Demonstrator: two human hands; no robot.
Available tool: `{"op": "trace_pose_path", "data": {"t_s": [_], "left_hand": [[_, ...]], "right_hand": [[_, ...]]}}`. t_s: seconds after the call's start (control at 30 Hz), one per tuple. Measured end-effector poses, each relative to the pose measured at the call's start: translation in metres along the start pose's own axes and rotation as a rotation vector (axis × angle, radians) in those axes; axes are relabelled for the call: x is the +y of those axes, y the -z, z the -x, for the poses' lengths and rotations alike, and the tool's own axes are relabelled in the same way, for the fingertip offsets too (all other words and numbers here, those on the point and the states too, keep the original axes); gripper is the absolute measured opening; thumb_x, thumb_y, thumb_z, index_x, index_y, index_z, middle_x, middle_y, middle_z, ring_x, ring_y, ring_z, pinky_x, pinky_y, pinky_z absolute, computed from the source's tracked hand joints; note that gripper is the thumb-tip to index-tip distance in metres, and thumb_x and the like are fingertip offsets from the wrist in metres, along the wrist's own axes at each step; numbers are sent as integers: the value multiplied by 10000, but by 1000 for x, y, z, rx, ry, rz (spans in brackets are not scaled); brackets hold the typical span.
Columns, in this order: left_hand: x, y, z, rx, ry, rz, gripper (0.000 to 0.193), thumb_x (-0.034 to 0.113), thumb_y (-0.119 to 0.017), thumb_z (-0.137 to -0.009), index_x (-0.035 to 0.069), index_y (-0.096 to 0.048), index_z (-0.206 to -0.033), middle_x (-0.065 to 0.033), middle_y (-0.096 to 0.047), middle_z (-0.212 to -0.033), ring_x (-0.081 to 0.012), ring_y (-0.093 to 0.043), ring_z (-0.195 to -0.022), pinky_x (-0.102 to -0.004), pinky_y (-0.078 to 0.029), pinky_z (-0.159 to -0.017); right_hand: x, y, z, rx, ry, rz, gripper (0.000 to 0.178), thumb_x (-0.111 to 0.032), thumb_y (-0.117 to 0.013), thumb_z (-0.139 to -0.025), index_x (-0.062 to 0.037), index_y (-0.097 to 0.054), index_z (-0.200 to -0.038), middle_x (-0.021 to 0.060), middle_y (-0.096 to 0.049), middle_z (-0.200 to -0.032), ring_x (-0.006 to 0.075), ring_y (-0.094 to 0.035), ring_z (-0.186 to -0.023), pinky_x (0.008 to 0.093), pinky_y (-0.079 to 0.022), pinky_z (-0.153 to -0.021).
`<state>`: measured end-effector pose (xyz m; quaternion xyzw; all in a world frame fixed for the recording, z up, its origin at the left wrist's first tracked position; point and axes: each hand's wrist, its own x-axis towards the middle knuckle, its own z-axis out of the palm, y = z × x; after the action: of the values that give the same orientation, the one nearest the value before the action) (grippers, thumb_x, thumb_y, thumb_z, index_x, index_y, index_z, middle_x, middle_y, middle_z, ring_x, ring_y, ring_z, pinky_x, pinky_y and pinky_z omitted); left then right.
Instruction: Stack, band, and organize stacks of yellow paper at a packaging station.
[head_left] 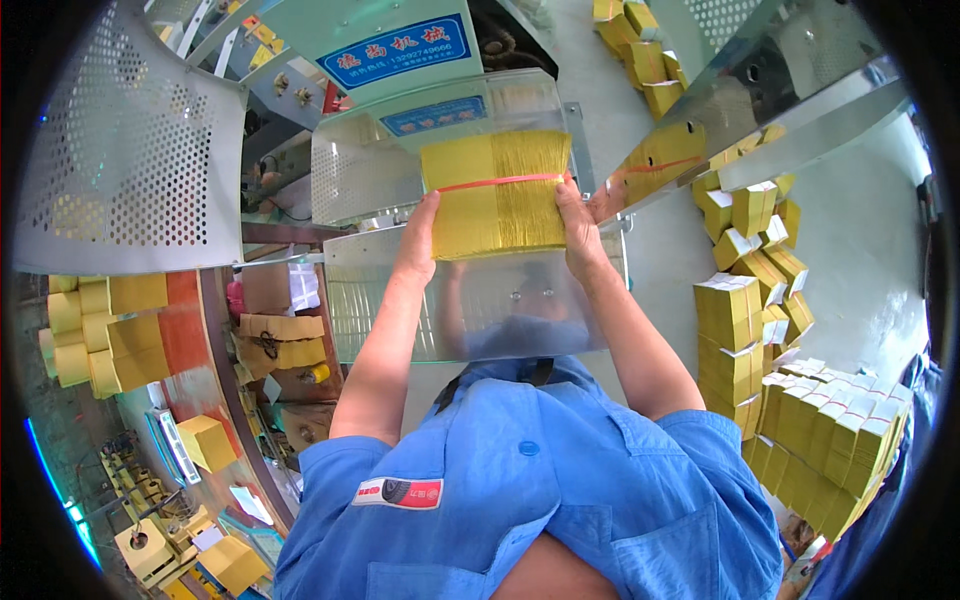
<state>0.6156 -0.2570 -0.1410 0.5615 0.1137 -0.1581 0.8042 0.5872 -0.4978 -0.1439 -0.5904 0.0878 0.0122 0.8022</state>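
Between my two hands is a thick bundle of yellow paper (467, 215) with a red strap around its middle. My left hand (420, 240) presses against the bundle's left side, thumb along the edge near the strap. On the opposite side my right hand (580, 230) grips the right edge, its thumb by the end of the strap. The fingers of both hands are mostly hidden under or behind the bundle. Below it lies a shiny metal plate (400, 300) of the machine, which mirrors my arms and shirt.
A green machine housing (300, 30) with a clear cover (350, 150) stands ahead. Perforated metal guards (130, 150) rise at the left, and a steel frame (740, 110) slants across the right. Stacked yellow bundles (728, 310) line the right floor. Yellow rolls (66, 325) sit at far left.
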Motion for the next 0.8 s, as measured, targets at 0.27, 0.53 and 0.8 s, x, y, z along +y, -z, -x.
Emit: {"op": "trace_pose_path", "data": {"t_s": [0.27, 0.53, 0.8], "left_hand": [[-7, 11, 30, 120, -76, -154, 472, 436, -514, -970, 22, -583, -1185, -68, -609, -1163, -175, -552, -1086, -302, -414, -948], [12, 73, 109, 142, 96, -721, 531, 473, -460, -985, -7, -611, -1153, -133, -638, -1121, -243, -593, -1051, -360, -453, -900], [-2, 77, 52, -57, 6, -7, 668, 567, -419, -965, 29, -452, -1359, -116, -538, -1314, -222, -537, -1178, -374, -439, -964]], "right_hand": [[-6, -8, 9, -62, 37, -95, 547, -372, -426, -1006, -40, -376, -1438, 64, -501, -1334, 146, -437, -1242, 288, -289, -1078], [13, -5, 81, 394, 96, 382, 280, -257, -558, -948, 0, -666, -949, 53, -649, -768, 110, -570, -717, 291, -471, -689], [-7, -2, 57, 219, -15, 122, 193, -168, -604, -914, -22, -668, -1022, 24, -667, -964, 111, -589, -945, 258, -453, -856]]}}
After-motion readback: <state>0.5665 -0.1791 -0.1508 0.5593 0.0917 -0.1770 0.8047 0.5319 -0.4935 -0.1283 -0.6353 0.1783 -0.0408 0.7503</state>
